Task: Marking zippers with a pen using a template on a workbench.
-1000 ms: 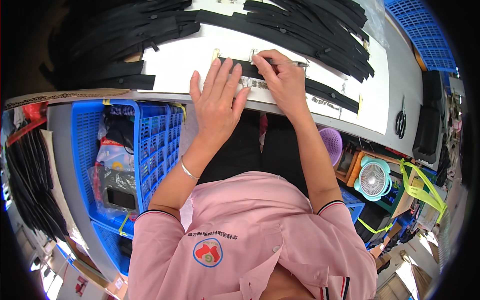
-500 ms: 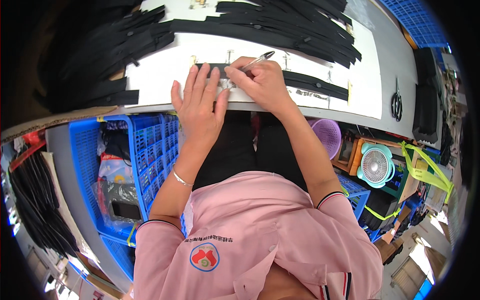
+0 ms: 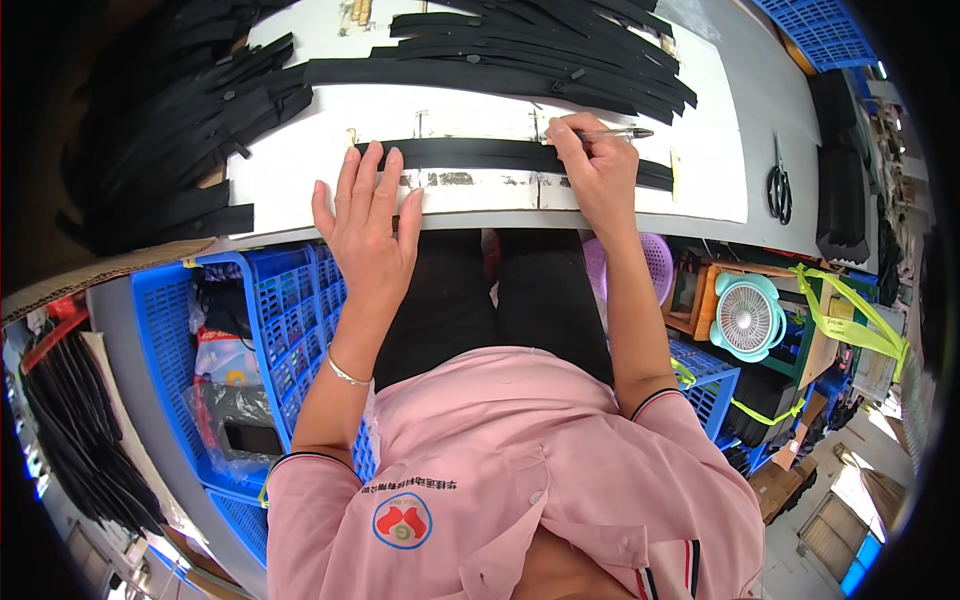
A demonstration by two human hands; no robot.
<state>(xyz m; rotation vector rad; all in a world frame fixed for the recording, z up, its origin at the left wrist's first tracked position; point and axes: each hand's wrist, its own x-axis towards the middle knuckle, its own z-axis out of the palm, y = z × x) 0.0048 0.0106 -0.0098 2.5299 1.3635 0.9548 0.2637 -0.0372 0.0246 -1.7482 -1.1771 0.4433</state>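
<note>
A narrow black fabric strip [image 3: 470, 153] lies straight across a white board [image 3: 480, 108] that bears dark cross marks and smudges. My left hand [image 3: 366, 225] rests flat with spread fingers, its fingertips on the strip's left end. Farther right, my right hand [image 3: 608, 185] grips a clear pen [image 3: 622, 133] with a dark cap end. The pen leans low to the right, its tip close to the strip's upper edge beside one of the marks. My right fingers hide part of the strip.
Beyond the strip lies a pile of black strips [image 3: 520, 52], with another dark heap [image 3: 170, 125] at the left. Black-handled scissors [image 3: 779, 192] lie on the grey table at the right. Below the table edge stand a blue crate [image 3: 165, 330], a purple basket [image 3: 655, 262] and a turquoise fan [image 3: 747, 316].
My right hand has moved right along the strip, from one cross mark to another, and the pen now lies flatter. My left hand stays at the strip's left end. The whole view has shifted slightly.
</note>
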